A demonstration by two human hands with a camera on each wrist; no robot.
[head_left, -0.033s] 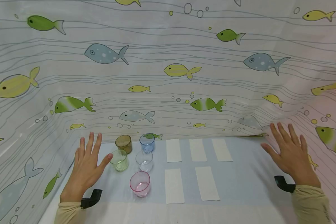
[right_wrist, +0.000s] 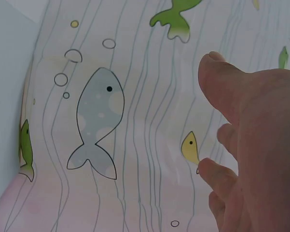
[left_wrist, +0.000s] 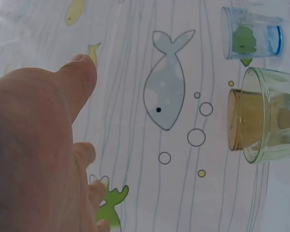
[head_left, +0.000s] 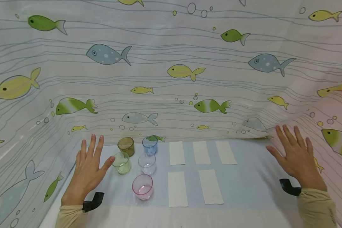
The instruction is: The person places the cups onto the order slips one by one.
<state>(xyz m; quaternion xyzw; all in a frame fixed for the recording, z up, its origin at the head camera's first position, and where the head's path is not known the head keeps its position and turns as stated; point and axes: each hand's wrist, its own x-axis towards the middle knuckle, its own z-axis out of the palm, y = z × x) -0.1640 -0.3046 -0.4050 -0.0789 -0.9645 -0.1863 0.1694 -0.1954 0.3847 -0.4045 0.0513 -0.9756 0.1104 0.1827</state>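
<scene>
"Hands?"
"Both spread: left hand (head_left: 85, 172) near a pale-green transparent tumbler (head_left: 122, 166), thumb apart from its rim; right hand (head_left: 297, 156) far right."
"Hidden?"
"Brown transparent tumbler (head_left: 126, 146), base partly behind the green; beige sleeves (head_left: 70, 217) cut off below. Five white rectangles (head_left: 177, 190), paper or cloth unclear."
"Surroundings?"
"Pale-blue covering (head_left: 253, 180); left of centre, blue tumbler (head_left: 150, 147), colourless tumbler (head_left: 147, 166), pink tumbler (head_left: 142, 189); fish-printed white sheeting (head_left: 159, 34) behind and both sides."

Just beside my left hand (head_left: 86, 172) the green cup (head_left: 121, 165) bars the way inward, with the brown cup (head_left: 126, 146), blue cup (head_left: 149, 146), clear cup (head_left: 147, 164) and pink cup (head_left: 142, 188) clustered about it. My right hand (head_left: 297, 155) has free tabletop (head_left: 248, 185) leftward as far as the flat white strips (head_left: 178, 189); the fish-patterned curtain (head_left: 148, 72) closes off the back and sides.
</scene>
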